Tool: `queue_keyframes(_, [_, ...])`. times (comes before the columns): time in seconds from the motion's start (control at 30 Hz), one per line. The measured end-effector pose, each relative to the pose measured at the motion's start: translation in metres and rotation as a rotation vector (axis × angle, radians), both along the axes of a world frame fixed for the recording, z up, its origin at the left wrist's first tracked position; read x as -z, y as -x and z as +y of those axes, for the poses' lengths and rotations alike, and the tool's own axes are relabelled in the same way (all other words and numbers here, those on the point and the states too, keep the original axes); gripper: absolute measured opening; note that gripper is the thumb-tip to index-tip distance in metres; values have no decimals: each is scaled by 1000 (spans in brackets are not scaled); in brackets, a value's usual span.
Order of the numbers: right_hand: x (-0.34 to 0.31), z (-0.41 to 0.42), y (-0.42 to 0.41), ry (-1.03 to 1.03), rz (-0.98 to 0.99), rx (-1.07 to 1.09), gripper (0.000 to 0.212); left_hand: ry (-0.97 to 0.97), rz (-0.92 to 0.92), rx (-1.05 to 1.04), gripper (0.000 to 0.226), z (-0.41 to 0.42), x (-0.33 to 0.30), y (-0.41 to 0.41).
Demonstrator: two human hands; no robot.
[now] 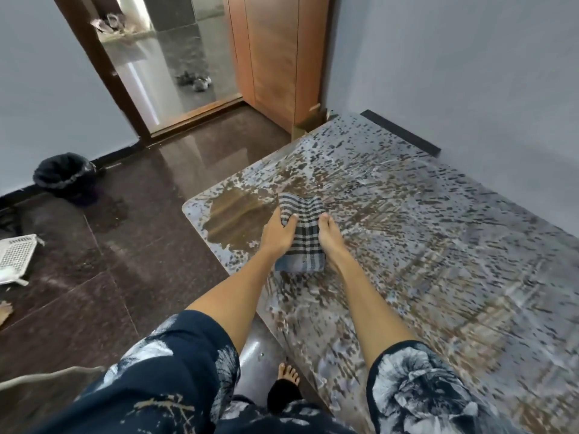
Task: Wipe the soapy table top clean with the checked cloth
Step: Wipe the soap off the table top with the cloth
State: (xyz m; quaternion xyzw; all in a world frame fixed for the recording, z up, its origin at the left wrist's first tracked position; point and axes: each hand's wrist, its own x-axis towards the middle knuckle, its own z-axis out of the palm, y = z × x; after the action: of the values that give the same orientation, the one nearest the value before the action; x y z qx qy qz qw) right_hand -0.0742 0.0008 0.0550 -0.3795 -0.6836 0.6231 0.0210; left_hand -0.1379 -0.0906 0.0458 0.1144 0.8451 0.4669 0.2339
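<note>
The checked cloth (302,233), grey with dark stripes, lies bunched on the table top (423,245) near its left edge. My left hand (277,233) grips the cloth's left side, thumb over the fabric. My right hand (332,239) holds its right side, fingers tucked beside and under the fabric. Streaky soap foam covers most of the brown table top. A wiped patch (238,220) of bare wet wood shows just left of the cloth.
The table stands against a grey wall at right, with a wooden cupboard (272,57) behind its far corner. A black-lined bin (64,175) and a white grater-like tray (15,255) sit on the dark wet floor at left. An open doorway lies beyond.
</note>
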Motion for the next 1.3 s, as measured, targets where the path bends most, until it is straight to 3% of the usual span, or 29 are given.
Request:
queue_keyframes(0.4, [19, 67, 87, 0, -30, 212, 51, 76, 1, 229, 63, 82, 31, 109])
queue_keyframes(0.8, [32, 160, 235, -15, -3, 479, 43, 79, 14, 498, 67, 194, 37, 278])
queue_keyframes(0.97, [46, 216, 284, 27, 22, 575, 49, 20, 46, 553, 54, 253, 50, 328])
queue_keyframes(1.13, [59, 276, 314, -74, 26, 637, 51, -6, 82, 577, 43, 322, 63, 362])
queue_keyframes(1.3, [69, 321, 332, -295, 18, 656, 49, 76, 259, 604, 36, 372, 69, 380])
